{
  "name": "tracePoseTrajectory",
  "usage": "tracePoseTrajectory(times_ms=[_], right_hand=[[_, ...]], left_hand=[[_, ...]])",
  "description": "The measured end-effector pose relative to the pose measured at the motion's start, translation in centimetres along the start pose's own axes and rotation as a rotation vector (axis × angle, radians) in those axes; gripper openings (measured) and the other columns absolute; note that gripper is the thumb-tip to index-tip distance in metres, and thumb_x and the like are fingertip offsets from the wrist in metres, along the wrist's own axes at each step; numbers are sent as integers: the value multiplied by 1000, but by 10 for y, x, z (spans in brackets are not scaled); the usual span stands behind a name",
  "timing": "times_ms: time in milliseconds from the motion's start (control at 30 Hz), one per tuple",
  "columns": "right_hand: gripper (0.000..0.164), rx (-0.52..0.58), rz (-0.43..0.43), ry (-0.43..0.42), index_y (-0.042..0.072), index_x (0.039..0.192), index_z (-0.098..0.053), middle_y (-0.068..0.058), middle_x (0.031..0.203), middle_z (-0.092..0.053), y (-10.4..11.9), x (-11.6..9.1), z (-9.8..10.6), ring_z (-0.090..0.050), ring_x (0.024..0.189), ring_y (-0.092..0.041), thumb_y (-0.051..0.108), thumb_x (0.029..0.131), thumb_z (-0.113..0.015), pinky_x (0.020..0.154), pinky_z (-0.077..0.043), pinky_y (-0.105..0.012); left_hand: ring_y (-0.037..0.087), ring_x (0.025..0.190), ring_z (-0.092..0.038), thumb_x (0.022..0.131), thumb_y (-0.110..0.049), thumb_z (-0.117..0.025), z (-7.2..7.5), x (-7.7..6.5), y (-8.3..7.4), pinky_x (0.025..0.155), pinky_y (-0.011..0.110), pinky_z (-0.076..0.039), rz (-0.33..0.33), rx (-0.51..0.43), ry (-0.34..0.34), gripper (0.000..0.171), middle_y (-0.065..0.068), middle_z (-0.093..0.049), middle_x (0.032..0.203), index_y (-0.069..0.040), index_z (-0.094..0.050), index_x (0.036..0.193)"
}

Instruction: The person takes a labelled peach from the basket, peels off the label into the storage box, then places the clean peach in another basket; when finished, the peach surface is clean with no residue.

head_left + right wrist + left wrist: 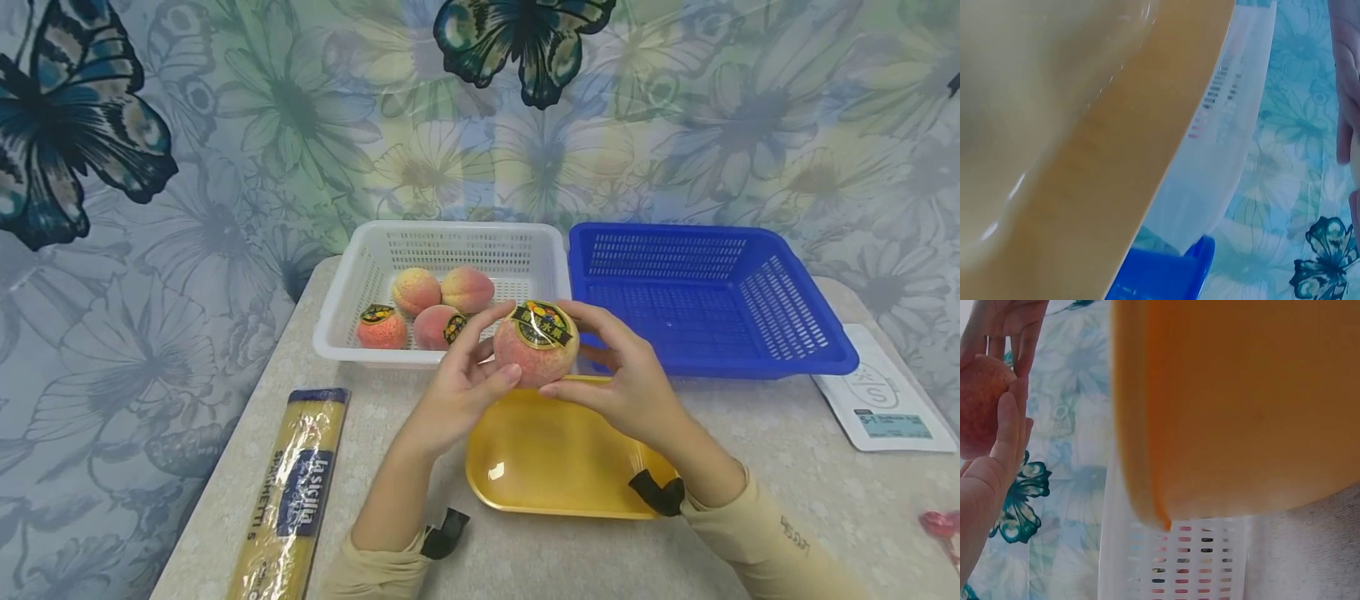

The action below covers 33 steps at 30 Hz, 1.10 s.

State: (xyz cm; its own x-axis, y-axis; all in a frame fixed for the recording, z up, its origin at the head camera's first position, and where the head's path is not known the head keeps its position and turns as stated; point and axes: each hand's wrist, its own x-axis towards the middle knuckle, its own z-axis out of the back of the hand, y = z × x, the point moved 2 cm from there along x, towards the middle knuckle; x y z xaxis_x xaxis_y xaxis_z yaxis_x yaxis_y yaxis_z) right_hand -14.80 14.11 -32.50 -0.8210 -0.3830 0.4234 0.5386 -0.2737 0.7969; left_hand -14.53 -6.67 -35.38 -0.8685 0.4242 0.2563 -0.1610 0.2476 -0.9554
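Observation:
A large peach with a black and gold label is held up in front of the white basket, above the gold tray. My left hand grips it from the left, and my right hand grips it from the right, both thumbs low on its near side. At the edge of the left wrist view the same peach shows between fingers. Several other peaches lie in the white basket; two of them have labels in sight.
To the right of the white basket stands a blue basket. A spaghetti pack lies at the left of the table. On the right is a white pouch-like package, with a red item at the edge. A patterned cloth hangs behind.

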Motion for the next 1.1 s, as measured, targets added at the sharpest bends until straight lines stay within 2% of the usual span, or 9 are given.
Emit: tracePoseTrajectory(times_ms=[133,233,400,567,867,967,1100], right_hand=[[75,-16,-20,46,17,144,-50,0,139,-55,-4,0,6,-55,125,-13,6,78,-84,98,-53,-28],[66,-34,17,70,16,143,-51,0,139,-53,-5,2,11,-53,125,-14,5,84,-78,99,-53,-27],[46,-59,109,109,14,136,-58,-2,130,-57,-3,9,21,-56,112,-14,2,92,-66,90,-53,-26],[38,-86,157,178,12,130,-63,0,120,-58,-2,15,25,-56,102,-11,-1,94,-62,86,-51,-25],[34,-104,59,228,17,127,-64,3,97,-52,0,19,26,-52,86,-12,5,95,-64,73,-48,-22],[32,-92,26,241,17,126,-64,1,99,-51,0,20,26,-52,86,-13,6,96,-64,71,-48,-22],[31,-76,10,248,16,125,-63,1,110,-52,-1,20,26,-51,86,-14,5,95,-64,69,-49,-23]], left_hand=[[27,117,-63,93,-10,-69,-1,1,2,93,31,-57,23,23,-38,68,15,-46,146,-20,-37,152],[28,115,-64,91,-7,-71,-1,1,3,92,31,-57,46,61,-49,69,16,-49,143,-20,-40,151],[30,113,-65,89,-4,-72,0,1,5,94,30,-56,49,158,-32,69,21,-53,140,-18,-43,150],[30,113,-65,89,-2,-71,1,2,6,95,32,-56,53,179,-1,68,20,-54,139,-16,-43,150],[28,106,-67,89,-2,-71,3,3,7,90,31,-58,77,200,-4,68,14,-56,137,-15,-44,149],[27,104,-67,89,-3,-72,3,3,8,88,30,-58,81,205,-7,68,15,-56,138,-15,-43,150],[26,100,-67,89,-3,-71,4,3,8,86,29,-59,85,213,-6,68,14,-56,137,-17,-44,149]])
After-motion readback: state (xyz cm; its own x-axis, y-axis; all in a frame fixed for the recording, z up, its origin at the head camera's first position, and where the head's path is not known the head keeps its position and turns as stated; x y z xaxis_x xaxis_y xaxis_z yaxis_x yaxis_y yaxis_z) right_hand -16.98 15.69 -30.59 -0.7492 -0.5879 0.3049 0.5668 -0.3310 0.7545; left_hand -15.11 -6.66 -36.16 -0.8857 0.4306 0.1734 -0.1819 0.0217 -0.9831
